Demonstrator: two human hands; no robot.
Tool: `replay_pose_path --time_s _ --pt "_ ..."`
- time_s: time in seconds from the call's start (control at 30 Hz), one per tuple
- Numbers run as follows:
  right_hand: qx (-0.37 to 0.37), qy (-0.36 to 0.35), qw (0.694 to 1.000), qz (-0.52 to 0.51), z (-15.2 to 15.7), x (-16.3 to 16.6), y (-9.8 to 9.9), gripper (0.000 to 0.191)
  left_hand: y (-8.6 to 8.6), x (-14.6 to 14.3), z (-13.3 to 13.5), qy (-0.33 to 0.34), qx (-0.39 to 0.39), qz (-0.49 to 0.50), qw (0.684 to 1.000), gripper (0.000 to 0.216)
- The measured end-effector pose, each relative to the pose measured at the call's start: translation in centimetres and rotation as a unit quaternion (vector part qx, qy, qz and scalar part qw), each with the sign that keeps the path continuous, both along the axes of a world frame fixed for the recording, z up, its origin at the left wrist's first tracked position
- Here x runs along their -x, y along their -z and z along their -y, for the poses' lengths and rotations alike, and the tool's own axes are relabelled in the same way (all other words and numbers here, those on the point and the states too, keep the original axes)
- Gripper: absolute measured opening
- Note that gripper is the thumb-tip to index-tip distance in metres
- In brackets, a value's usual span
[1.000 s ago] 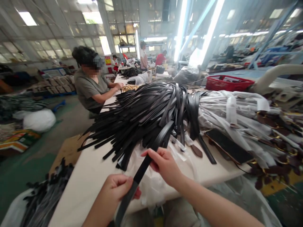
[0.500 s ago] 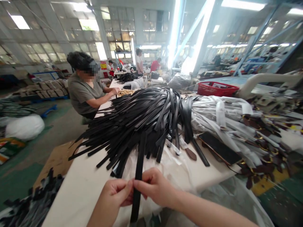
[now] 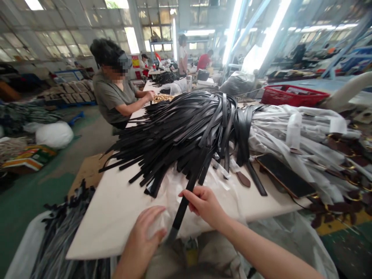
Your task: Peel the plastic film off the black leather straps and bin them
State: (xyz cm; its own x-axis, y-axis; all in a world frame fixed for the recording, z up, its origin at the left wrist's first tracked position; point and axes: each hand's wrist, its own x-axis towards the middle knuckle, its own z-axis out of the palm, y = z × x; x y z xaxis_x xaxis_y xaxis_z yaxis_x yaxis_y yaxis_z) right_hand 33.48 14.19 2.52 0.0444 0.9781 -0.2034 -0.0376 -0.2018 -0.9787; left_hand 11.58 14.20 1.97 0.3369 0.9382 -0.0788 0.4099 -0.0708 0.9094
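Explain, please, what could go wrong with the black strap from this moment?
The right hand alone grips the black strap, so it might slip free. The strap's far end seems to overlap the pile of straps; pulling may drag others along.

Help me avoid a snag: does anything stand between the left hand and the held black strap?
Nothing visible does. The left hand is open beside the black strap, with a gap between; the right hand pinches it higher up. Translucent plastic appears to lie behind, on the table.
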Motion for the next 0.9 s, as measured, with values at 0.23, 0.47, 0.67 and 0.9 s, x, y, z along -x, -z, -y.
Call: replay_pose_path --time_s 0.23,0.47,0.67,0.9 --pt "-0.029 -0.004 0.999 0.016 -0.1 0.1 -0.4 0.046 0.1 -1.3 0.6 0.063 -0.087 -0.099 0.989 0.021" --pt "-0.135 -0.114 0.984 0.028 1.4 1.8 -1.3 0.036 -0.8 -1.4 0.7 -0.021 -0.209 -0.061 0.976 0.02" --pt "-0.121 -0.151 0.98 -0.05 1.0 2.6 -2.3 0.035 -3.2 -0.8 0.4 -0.058 -0.281 -0.072 0.955 0.014" --pt "-0.119 -0.041 0.992 0.013 -1.2 2.9 -4.2 0.049 -5.0 -0.4 0.1 -0.059 -0.269 -0.097 0.956 0.018"
